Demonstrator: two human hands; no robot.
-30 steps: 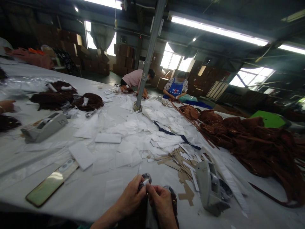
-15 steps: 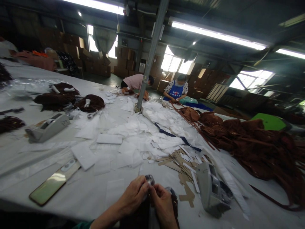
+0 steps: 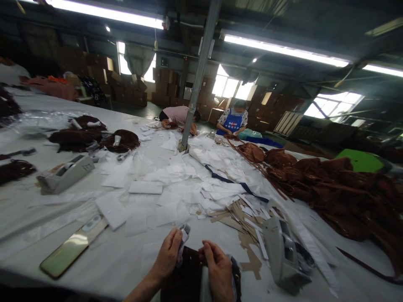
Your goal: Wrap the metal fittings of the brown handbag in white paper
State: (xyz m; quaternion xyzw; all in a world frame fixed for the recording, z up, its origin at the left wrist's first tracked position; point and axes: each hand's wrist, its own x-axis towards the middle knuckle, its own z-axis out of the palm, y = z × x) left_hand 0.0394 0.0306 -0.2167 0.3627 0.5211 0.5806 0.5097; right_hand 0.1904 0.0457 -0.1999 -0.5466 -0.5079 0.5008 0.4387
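Near the front edge of the table my left hand (image 3: 168, 253) grips a small white piece with clear plastic around it (image 3: 185, 234). Just right of it, my right hand (image 3: 217, 268) has thumb and forefinger pinched together; whatever is between them is too small to make out. Below both hands lies a dark brown cloth bundle (image 3: 181, 279), partly hidden by the hands and cut off by the lower edge. A pale strip (image 3: 204, 280) runs down it beside my right hand.
Tape dispensers (image 3: 285, 256) (image 3: 66, 174) stand right and left, with a phone (image 3: 67, 251) at front left. White paper sheets (image 3: 176, 184), brown card strips (image 3: 236, 218) and a brown garment heap (image 3: 330, 188) cover the table. Beyond a metal post (image 3: 200, 75), two people work.
My hands were together at the plastic-wrapped piece. Now they are apart: the left has shifted left with the piece, the right slightly right, and more of the brown bundle shows between them.
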